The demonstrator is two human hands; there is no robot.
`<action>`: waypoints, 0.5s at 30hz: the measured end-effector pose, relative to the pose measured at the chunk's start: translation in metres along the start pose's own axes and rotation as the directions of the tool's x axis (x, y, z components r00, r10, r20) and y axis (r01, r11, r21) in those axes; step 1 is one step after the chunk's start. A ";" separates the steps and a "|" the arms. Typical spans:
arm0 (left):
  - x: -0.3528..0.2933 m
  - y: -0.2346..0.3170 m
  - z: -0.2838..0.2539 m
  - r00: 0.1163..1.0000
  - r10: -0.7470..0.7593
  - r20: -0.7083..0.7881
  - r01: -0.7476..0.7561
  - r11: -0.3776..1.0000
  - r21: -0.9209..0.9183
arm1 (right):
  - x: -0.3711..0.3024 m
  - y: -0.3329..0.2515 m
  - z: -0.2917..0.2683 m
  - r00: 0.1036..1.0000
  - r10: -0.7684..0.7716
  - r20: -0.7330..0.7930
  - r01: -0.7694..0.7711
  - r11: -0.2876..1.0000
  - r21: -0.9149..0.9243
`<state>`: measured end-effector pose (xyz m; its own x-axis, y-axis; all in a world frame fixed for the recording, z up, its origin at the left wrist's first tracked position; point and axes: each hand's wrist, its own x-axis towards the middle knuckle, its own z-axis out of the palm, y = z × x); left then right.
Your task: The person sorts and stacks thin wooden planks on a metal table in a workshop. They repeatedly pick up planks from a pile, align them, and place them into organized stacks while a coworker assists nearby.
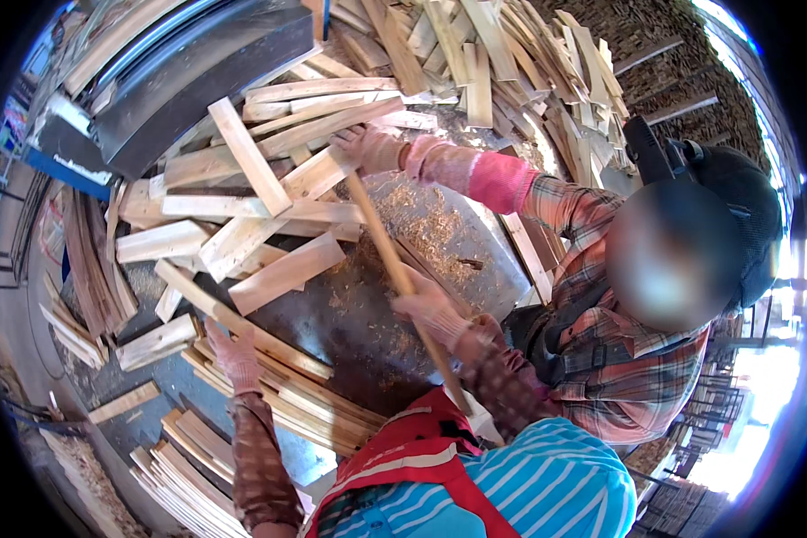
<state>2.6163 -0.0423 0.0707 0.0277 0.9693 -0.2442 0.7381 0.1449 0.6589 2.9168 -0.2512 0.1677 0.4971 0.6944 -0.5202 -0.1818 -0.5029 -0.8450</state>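
My right hand (429,307), in a pale pinkish glove, is closed around a long narrow wooden strip (384,242). The strip slants from the board pile down towards my chest. My left hand (234,360), gloved alike, has its fingers apart at the lower edge of a long wooden slat (242,319); whether they press on it is unclear. Beside that hand lie several stacked slats (300,403). A co-worker's gloved hand (368,148) rests at the end of a pale board (318,175), close to the strip's far end.
A co-worker in a plaid shirt (592,359) stands close on my right. Loose boards (287,273) lie crisscrossed ahead, with a larger wood heap (502,63) behind. Sawdust (430,220) covers part of the dark metal surface. A dark machine (206,90) stands far left. More slats (184,484) lie at lower left.
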 end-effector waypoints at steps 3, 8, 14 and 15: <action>0.033 -0.011 0.011 0.997 -0.025 0.080 0.005 0.971 0.241 | -0.031 0.066 -0.050 0.965 -0.058 -0.256 -0.022 0.953 -0.302; 0.041 0.009 0.025 0.973 -0.230 0.007 0.186 0.804 0.565 | -0.047 0.011 -0.093 0.846 0.190 -0.498 -0.277 0.955 -0.107; 0.062 -0.021 0.038 0.964 -0.266 -0.028 0.266 0.964 0.012 | 0.065 0.018 -0.172 0.772 0.022 -0.635 -0.512 0.615 -0.600; 0.054 0.004 0.032 0.951 -0.308 0.020 0.309 0.951 -0.012 | 0.078 0.047 -0.197 0.770 -0.131 -0.624 -0.454 0.576 -0.680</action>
<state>2.6423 0.0049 0.0379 -0.1874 0.8732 -0.4499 0.7028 0.4392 0.5596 3.1142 -0.3218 0.1121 0.9362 0.2795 -0.2131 0.2471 -0.9546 -0.1662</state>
